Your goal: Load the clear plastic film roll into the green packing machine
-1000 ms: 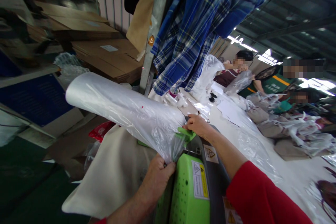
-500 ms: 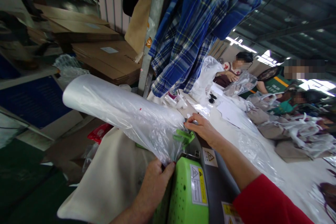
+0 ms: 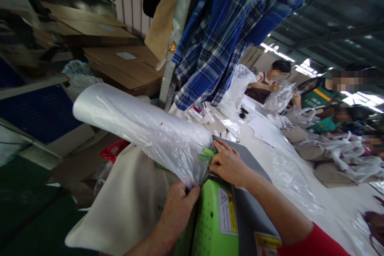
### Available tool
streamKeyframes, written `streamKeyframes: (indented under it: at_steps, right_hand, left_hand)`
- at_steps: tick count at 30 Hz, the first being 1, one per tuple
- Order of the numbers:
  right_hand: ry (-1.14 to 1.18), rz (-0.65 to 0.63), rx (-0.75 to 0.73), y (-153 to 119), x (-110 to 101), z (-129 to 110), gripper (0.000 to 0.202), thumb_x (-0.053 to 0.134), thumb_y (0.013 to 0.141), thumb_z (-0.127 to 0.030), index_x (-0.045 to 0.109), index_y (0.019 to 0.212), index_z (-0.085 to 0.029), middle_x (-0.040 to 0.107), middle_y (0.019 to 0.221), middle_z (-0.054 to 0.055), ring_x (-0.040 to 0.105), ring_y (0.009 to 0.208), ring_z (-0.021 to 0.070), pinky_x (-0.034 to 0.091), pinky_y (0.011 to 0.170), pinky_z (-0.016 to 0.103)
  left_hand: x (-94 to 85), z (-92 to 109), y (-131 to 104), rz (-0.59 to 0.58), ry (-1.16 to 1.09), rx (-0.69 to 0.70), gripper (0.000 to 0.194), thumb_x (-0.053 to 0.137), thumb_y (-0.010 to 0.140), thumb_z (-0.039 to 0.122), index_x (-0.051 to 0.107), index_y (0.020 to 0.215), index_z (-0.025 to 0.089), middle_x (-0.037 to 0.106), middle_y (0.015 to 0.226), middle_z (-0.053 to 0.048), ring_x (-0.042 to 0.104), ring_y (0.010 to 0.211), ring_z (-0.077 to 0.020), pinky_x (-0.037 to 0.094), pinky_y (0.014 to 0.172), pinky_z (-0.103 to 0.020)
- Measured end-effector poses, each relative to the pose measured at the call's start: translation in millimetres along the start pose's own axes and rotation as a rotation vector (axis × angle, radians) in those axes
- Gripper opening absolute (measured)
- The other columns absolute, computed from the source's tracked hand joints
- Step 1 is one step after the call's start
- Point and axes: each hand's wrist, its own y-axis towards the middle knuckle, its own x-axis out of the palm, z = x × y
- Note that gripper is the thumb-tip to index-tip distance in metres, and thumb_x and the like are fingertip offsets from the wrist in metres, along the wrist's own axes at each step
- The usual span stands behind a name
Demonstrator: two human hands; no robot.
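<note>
A roll of clear plastic film (image 3: 141, 124) slants from the left down to a green and grey machine (image 3: 216, 216) with warning labels. My left hand (image 3: 177, 204) is closed on the film's gathered edge, thumb against fingers, beside the machine's green housing. At the roll's near end, my right hand (image 3: 229, 164) has its thumb and fingers closed about a small green lever (image 3: 207, 154) on top of the machine. The fingers partly cover this lever. Under the film lies a beige cloth-like cover (image 3: 120, 204).
A blue plaid shirt (image 3: 222, 28) hangs from a metal post (image 3: 177, 36). Flat cardboard boxes (image 3: 126, 64) are stacked behind the roll. Along the white table (image 3: 264, 148) lie plastic sheets and wrapped beige bags (image 3: 333, 176). Co-workers (image 3: 318, 92) sit at its far side.
My right hand has come down and nearer from the machine's far end onto the green lever, which it now partly covers. My left hand stays on the film edge.
</note>
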Motion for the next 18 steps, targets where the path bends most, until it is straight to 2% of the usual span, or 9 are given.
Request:
streamKeyframes:
  at_steps: [4, 11, 14, 18]
  right_hand:
    - [-0.006, 0.023, 0.020, 3.1, 1.4, 0.9, 0.021, 0.054, 0.075, -0.018, 0.073, 0.083, -0.021, 0.032, 0.145, 0.009, 0.018, 0.136, 0.0276, 0.019, 0.107, 0.049]
    - [0.021, 0.089, 0.033, 4.5, 6.6, 0.6, 0.020, 0.055, 0.069, -0.014, 0.072, 0.073, -0.023, 0.036, 0.143, 0.005, 0.021, 0.135, 0.0277, 0.021, 0.105, 0.052]
    - [0.016, 0.073, 0.012, 3.8, 5.9, 2.6, 0.018, 0.056, 0.066, -0.012, 0.072, 0.068, -0.021, 0.037, 0.143, 0.005, 0.021, 0.135, 0.0291, 0.021, 0.106, 0.052]
    - [0.005, 0.023, -0.020, 2.4, 3.1, 4.5, 0.018, 0.056, 0.067, -0.010, 0.071, 0.067, -0.018, 0.035, 0.143, 0.007, 0.018, 0.136, 0.0298, 0.019, 0.108, 0.050]
  left_hand:
    - [-0.1, 1.5, -1.2, -0.002, 0.001, -0.001, 0.036, 0.042, 0.069, 0.048, 0.056, 0.071, 0.015, 0.065, 0.074, -0.008, 0.059, 0.076, -0.0270, 0.041, 0.069, -0.033]
    - [-1.5, 1.3, -0.4, -0.026, -0.071, -0.020, 0.036, 0.046, 0.068, 0.048, 0.059, 0.074, 0.015, 0.066, 0.076, -0.008, 0.059, 0.078, -0.0281, 0.042, 0.071, -0.034]
    - [-1.9, 2.1, 1.2, -0.017, -0.115, -0.017, 0.037, 0.048, 0.067, 0.046, 0.061, 0.079, 0.013, 0.067, 0.081, -0.009, 0.059, 0.081, -0.0275, 0.042, 0.073, -0.033]
    - [-4.1, 5.3, 2.4, -0.008, -0.059, -0.007, 0.033, 0.048, 0.065, 0.044, 0.060, 0.068, 0.014, 0.064, 0.070, -0.006, 0.057, 0.072, -0.0243, 0.040, 0.065, -0.031]
